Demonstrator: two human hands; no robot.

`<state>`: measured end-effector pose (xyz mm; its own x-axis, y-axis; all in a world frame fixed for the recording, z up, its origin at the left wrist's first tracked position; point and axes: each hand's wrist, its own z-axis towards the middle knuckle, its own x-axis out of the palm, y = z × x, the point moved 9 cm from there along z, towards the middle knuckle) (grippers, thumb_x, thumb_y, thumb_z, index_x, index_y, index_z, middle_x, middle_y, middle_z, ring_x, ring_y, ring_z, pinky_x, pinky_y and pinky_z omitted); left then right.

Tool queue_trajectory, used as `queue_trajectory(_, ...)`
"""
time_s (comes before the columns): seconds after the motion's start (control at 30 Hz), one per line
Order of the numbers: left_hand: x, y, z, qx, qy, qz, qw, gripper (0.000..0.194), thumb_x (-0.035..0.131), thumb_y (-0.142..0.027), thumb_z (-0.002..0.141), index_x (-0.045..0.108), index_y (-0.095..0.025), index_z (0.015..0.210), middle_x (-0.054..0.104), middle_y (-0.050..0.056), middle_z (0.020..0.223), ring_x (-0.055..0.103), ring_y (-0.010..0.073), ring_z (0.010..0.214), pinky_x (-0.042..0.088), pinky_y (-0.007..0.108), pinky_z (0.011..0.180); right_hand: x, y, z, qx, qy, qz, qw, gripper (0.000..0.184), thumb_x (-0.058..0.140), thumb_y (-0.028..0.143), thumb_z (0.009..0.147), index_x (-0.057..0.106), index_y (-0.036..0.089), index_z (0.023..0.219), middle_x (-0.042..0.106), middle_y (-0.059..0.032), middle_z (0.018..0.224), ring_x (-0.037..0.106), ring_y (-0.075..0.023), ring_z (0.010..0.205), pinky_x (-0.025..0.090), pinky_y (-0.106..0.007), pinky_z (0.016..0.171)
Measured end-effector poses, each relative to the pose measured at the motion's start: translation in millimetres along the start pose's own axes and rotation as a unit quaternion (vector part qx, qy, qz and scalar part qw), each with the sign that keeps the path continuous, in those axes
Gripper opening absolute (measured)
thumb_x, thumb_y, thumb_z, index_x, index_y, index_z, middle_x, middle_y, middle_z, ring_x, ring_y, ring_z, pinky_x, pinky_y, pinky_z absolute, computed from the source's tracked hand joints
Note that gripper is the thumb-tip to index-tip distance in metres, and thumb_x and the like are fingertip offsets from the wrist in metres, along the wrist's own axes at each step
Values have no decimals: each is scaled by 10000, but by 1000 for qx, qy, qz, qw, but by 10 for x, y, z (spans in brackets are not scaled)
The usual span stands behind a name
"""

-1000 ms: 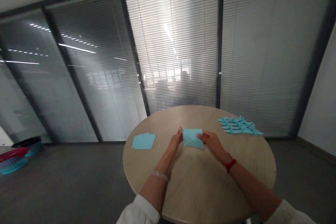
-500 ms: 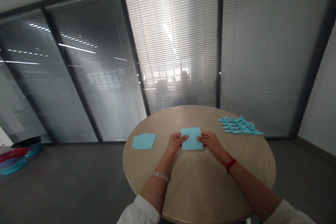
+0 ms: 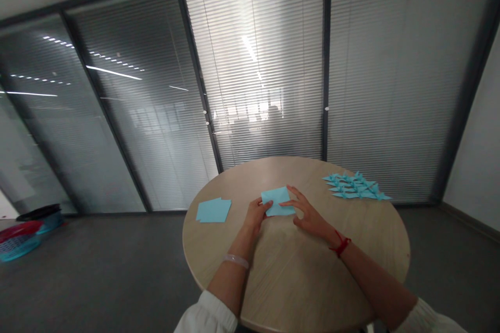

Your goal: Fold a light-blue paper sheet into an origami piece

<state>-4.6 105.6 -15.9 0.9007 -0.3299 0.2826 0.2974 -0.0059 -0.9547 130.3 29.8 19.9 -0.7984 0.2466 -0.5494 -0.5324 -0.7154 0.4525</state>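
A square sheet of light blue paper [image 3: 276, 196] is tilted slightly above the middle of the table. My left hand [image 3: 257, 213] pinches its left edge, thumb on top and fingers beneath. At the sheet's right side, my right hand [image 3: 307, 213] has its fingers spread. One fingertip lies over the paper's face and another is at its upper right corner; the thumb is apart from the sheet.
The round wooden table [image 3: 297, 281] carries loose blue sheets [image 3: 214, 210] at the left and several folded blue paper cranes [image 3: 357, 186] at the back right. Glass panels with blinds [image 3: 265, 88] stand behind it. Plastic baskets [image 3: 19, 239] sit on the floor far left.
My right hand has let go of the sheet's right edge and spread its fingers over it. The paper has moved a little left and tilted, still in my left hand.
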Motion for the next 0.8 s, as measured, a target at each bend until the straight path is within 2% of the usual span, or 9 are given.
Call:
queue_trajectory(0.13, -2, 18, 3, -3, 0, -8, 1000, 310, 784, -223, 615, 677, -58, 854, 721, 135, 782, 673, 212, 671, 544, 312, 650, -28, -104, 15, 38, -16, -2, 999, 280, 656, 279, 741, 706, 242, 1014, 230, -34, 1513, 154, -272, 1392, 168, -471, 1124)
queue_trajectory(0.27, 90, 53, -7, -19, 40, 16, 999, 309, 792, -228, 607, 679, -57, 838, 719, 139, 824, 663, 192, 658, 539, 294, 627, -77, -209, 27, 91, -50, 32, 994, 194, 697, 401, 721, 748, 233, 805, 310, -37, 1482, 191, -266, 1383, 168, -454, 1126)
queue_trajectory(0.37, 164, 53, -30, -26, 71, 42, 996, 356, 802, -252, 601, 685, -77, 888, 711, 140, 910, 672, 210, 761, 541, 296, 660, -146, -306, 10, 140, -93, 69, 983, 225, 671, 442, 731, 733, 227, 714, 386, -52, 1440, 312, -266, 1334, 216, -448, 1107)
queue_trajectory(0.5, 278, 63, -76, -37, 129, 68, 989, 410, 781, -272, 630, 680, -101, 988, 698, 139, 985, 673, 223, 831, 540, 293, 687, -151, -444, -24, 204, -107, 134, 964, 282, 667, 480, 703, 723, 205, 741, 523, -107, 1326, 523, -275, 1155, 387, -408, 988)
queue_trajectory(0.57, 329, 67, -101, -35, 153, 82, 984, 417, 768, -271, 644, 676, -108, 1017, 696, 134, 1002, 670, 222, 848, 539, 291, 703, -116, -488, -33, 223, -98, 175, 954, 319, 670, 490, 689, 720, 191, 788, 599, -117, 1233, 601, -265, 1021, 457, -375, 888)
queue_trajectory(0.67, 398, 63, -135, -29, 178, 85, 980, 415, 743, -315, 679, 670, -112, 1034, 683, 137, 1042, 662, 224, 878, 543, 297, 721, -93, -550, -55, 249, -91, 186, 946, 373, 662, 515, 684, 709, 169, 815, 712, -78, 928, 638, -230, 799, 491, -329, 730)
queue_trajectory(0.73, 422, 58, -145, -31, 176, 69, 981, 434, 682, -417, 735, 662, -100, 1032, 673, 155, 1057, 656, 236, 897, 549, 316, 718, -122, -591, -74, 263, -103, 159, 946, 383, 660, 529, 677, 698, 161, 774, 691, -33, 724, 608, -201, 679, 468, -288, 625)
queue_trajectory(0.8, 429, 65, -146, -41, 163, 47, 985, 535, 566, -553, 784, 654, -81, 1018, 670, 181, 1039, 654, 252, 893, 558, 345, 694, -172, -620, -91, 268, -124, 128, 947, 377, 669, 530, 663, 681, 163, 746, 642, -2, 625, 566, -174, 603, 429, -262, 560)
